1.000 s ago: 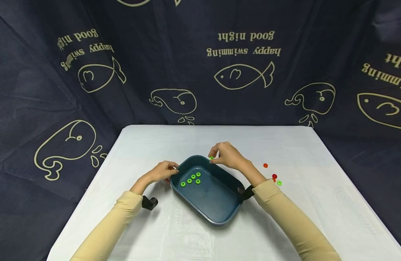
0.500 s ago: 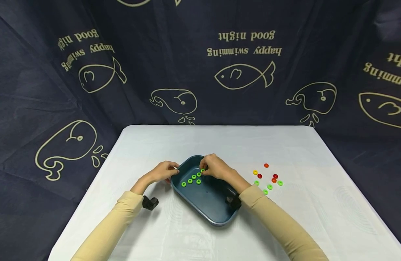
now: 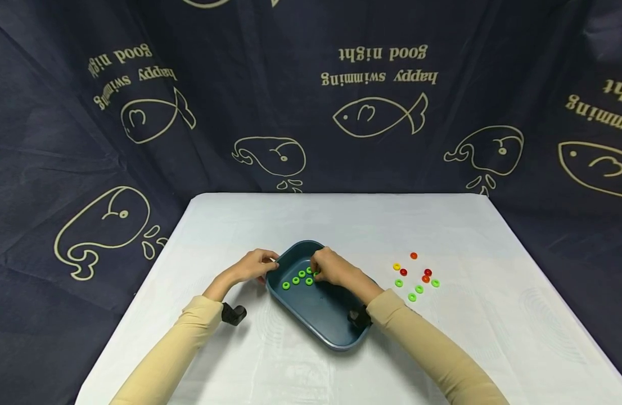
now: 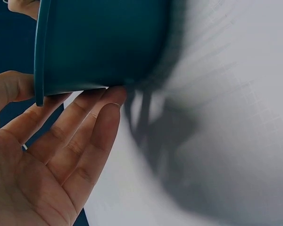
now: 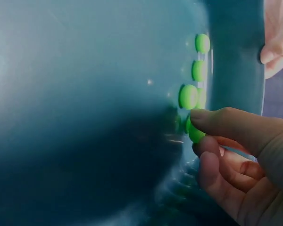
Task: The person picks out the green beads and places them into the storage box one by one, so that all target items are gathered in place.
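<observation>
A dark blue-green plastic bin (image 3: pixel 323 315) stands at an angle on the table. My left hand (image 3: pixel 252 265) holds its left end; the left wrist view shows the thumb inside the rim and the fingers against the outer wall (image 4: pixel 104 47). Inside the bin, my right hand (image 3: pixel 336 269) pinches a small green ring (image 5: pixel 196 134) between thumb and fingers, low over the floor. Several more green rings (image 3: pixel 296 280) lie on the bin floor beside it, near the left end. In the right wrist view they form a rough row, partly overlapping the held ring.
On the white table (image 3: pixel 473 337), right of the bin, lie several loose rings: a yellow ring (image 3: pixel 396 266), several red and orange ones such as the orange-red ring (image 3: pixel 414 256), and several green ones such as the green ring (image 3: pixel 419 289). A dark printed curtain (image 3: pixel 301 84) hangs behind.
My right hand has carried the green ring from over the bin's far rim down and into the bin, beside the other rings. The left hand has kept its hold.
</observation>
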### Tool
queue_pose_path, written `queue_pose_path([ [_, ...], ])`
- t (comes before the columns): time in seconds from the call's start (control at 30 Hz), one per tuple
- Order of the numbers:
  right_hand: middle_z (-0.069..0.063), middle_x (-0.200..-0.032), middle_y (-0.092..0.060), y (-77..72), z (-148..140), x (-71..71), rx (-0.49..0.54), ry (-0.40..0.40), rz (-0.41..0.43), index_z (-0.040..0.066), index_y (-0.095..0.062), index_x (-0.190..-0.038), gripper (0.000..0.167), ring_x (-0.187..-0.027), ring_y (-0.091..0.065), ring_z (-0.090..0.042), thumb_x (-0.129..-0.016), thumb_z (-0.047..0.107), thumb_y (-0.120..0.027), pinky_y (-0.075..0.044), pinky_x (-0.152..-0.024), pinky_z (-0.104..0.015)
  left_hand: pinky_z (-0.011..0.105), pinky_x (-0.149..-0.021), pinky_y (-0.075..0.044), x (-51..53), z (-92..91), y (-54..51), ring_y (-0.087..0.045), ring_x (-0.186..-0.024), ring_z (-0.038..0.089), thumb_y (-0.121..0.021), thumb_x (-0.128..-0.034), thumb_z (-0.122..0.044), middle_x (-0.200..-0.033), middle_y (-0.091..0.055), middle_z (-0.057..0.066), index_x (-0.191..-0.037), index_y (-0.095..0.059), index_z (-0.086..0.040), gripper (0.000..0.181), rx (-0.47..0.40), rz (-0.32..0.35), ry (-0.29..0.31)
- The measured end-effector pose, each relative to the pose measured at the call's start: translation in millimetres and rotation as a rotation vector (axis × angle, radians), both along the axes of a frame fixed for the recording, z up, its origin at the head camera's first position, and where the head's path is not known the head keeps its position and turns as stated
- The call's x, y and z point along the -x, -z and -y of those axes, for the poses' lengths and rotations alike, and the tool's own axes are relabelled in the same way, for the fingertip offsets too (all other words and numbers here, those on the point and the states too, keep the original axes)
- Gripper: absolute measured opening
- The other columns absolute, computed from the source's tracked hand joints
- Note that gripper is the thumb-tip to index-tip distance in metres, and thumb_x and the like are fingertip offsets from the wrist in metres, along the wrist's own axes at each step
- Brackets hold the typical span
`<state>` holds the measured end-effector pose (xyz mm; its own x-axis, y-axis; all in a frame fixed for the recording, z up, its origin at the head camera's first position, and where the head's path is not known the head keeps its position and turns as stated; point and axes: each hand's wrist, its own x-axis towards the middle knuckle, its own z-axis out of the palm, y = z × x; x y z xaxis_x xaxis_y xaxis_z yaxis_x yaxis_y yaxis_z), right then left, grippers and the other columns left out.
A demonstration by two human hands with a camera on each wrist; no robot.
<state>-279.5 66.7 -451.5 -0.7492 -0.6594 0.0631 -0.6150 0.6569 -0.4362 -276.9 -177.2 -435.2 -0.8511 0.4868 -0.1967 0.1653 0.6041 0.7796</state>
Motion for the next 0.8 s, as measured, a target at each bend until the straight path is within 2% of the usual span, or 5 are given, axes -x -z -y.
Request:
queue_pose_path([
  [0.1,-0.011,-0.084,-0.07,1.2,1,0.1,-0.014,0.001,-0.005,0.0,-0.072,-0.084,0.011,-0.077,-0.066,-0.02,-0.075,0.002,-0.076,-0.056,-0.066,-0.025,0.048,-0.065,-0.058,-8.6,-3.1,-14.4,-0.067,-0.075,0.036,-0.049,-0.0953,-0.011,-0.108,-0.063,0.032,-0.124,-0.053,0.011,0.036,-0.011,0.01,0.012],
  [0.23,-0.01,-0.085,-0.07,2.6,0,0.0,-0.025,-0.002,-0.013,0.0,-0.072,-0.085,0.011,-0.077,-0.066,-0.019,-0.076,0.003,-0.076,-0.056,-0.066,-0.025,0.05,-0.066,-0.058,-7.7,-3.2,-13.2,-0.066,-0.076,0.039,-0.048,-0.0958,-0.009,-0.109,-0.062,0.033,-0.125,-0.051,0.013,0.037,-0.003,0.011,0.012],
  [0.33,-0.01,-0.084,-0.07,3.7,0,-0.1,-0.031,-0.004,-0.029,0.0,-0.072,-0.084,0.01,-0.076,-0.066,-0.019,-0.075,0.003,-0.076,-0.056,-0.065,-0.025,0.045,-0.063,-0.058,1.1,0.4,1.3,-0.067,-0.071,0.027,-0.05,-0.0956,-0.013,-0.108,-0.064,0.029,-0.126,-0.053,0.009,0.037,-0.002,0.001,0.005],
  [0.47,-0.01,-0.084,-0.071,4.9,-1,-0.1,-0.036,0.001,-0.043,0.001,-0.073,-0.084,0.011,-0.077,-0.067,-0.019,-0.074,0.003,-0.077,-0.056,-0.066,-0.026,0.042,-0.062,-0.059,2.0,0.9,2.9,-0.066,-0.073,0.019,-0.051,-0.095,-0.015,-0.107,-0.065,0.026,-0.125,-0.054,0.006,0.037,0.0,-0.003,0.006],
  [0.8,-0.009,-0.08,-0.07,7.4,-1,1.5,-0.044,-0.012,-0.066,0.001,-0.073,-0.085,0.014,-0.074,-0.065,-0.017,-0.072,0.005,-0.079,-0.055,-0.064,-0.024,0.045,-0.062,-0.058,-1.0,-0.2,0.2,-0.065,-0.068,0.017,-0.052,-0.0951,-0.015,-0.107,-0.065,0.027,-0.125,-0.054,0.007,0.037,-0.005,-0.001,0.006],
])
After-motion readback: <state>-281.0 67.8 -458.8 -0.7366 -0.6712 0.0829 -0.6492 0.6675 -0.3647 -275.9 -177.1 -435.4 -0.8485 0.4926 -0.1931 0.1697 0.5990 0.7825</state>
